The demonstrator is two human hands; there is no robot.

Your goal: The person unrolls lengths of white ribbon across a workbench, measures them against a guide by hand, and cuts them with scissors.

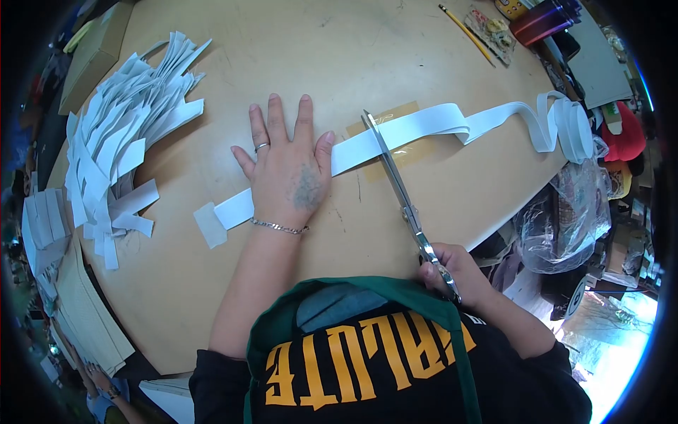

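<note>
My right hand (459, 270) is curled around the scissors (409, 210). My left hand (291, 169) grips nothing; it lies flat with fingers spread on the white strip (353, 151), left of the scissors. The strip runs past the scissors to the roll (574, 132) on their right. The blades (385, 155) lie across the strip, but I can't tell if one is under it. The big pile of strips (120, 127) sits well left of the scissors. I think I'm at the snipping step, and a good snip would need the strip held tight and flat
</note>
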